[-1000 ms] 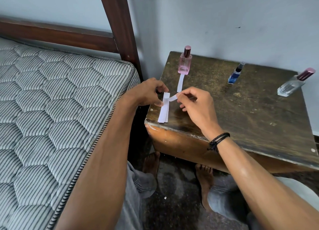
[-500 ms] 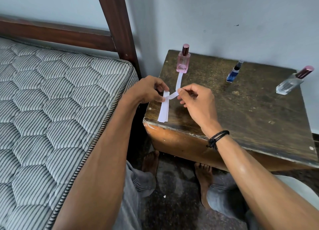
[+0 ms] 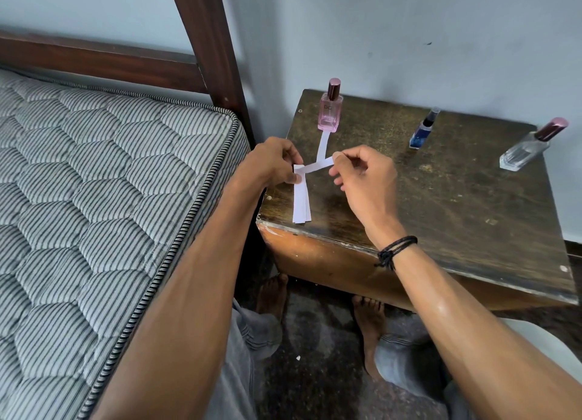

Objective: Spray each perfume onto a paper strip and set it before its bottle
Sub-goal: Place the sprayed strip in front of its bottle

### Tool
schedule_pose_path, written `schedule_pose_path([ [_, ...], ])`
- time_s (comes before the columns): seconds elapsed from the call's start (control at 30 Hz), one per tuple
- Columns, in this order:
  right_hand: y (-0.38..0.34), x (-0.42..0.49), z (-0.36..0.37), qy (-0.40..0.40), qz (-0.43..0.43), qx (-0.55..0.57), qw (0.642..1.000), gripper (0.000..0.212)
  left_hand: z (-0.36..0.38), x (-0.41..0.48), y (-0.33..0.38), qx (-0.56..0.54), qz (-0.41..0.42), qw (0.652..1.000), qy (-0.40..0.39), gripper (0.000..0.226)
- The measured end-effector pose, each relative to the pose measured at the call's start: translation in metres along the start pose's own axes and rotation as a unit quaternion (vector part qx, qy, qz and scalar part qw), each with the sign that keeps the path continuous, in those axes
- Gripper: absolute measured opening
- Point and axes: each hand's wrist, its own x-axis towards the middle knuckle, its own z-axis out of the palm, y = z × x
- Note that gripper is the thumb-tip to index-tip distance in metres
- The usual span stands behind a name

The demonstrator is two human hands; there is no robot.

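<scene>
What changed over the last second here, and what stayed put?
The right hand, pinching one strip, has drawn its end a little farther right, away from the stack that the left hand grips. Nothing was newly taken or let go. The laid strip before the pink bottle, the blue bottle and the clear bottle have not moved.

A grey striped quilted mattress fills the left of the frame. Its dark wooden bedpost rises at upper centre against a pale wall. Right of centre stands a scuffed wooden tabletop. Below it, a white scrap lies on the dark floor.
</scene>
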Motion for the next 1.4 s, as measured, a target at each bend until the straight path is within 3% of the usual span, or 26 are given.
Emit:
schedule_pose_path([
  [0.43, 0.004, 0.002, 0.0, 0.023, 0.003, -0.007, 1.0, 0.009, 0.0, -0.005, 0.011, -0.044, -0.054, 0.998, 0.001, 0.026],
  [0.7, -0.005, 0.03, -0.038, 0.136, 0.026, 0.092, 0.986, 0.01, -0.002, -0.003, 0.012, -0.024, -0.048, 0.999, -0.01, 0.029],
  [0.93, -0.001, 0.028, -0.038, 0.116, 0.02, 0.094, 0.989, 0.009, -0.002, -0.003, 0.014, -0.018, -0.046, 0.999, -0.015, 0.03],
  [1.13, 0.001, 0.032, -0.06, 0.077, 0.003, 0.086, 0.993, 0.007, -0.012, -0.006, 0.01, -0.089, -0.05, 0.995, -0.005, 0.023],
  [1.33, 0.01, 0.034, -0.097, -0.028, -0.108, -0.09, 0.99, 0.008, -0.017, -0.009, 0.016, -0.179, -0.015, 0.983, 0.031, 0.016],
  [1.4, 0.016, 0.031, -0.105, -0.061, -0.136, -0.142, 0.979, 0.012, -0.009, -0.009, 0.026, -0.204, 0.001, 0.979, 0.008, 0.019],
])
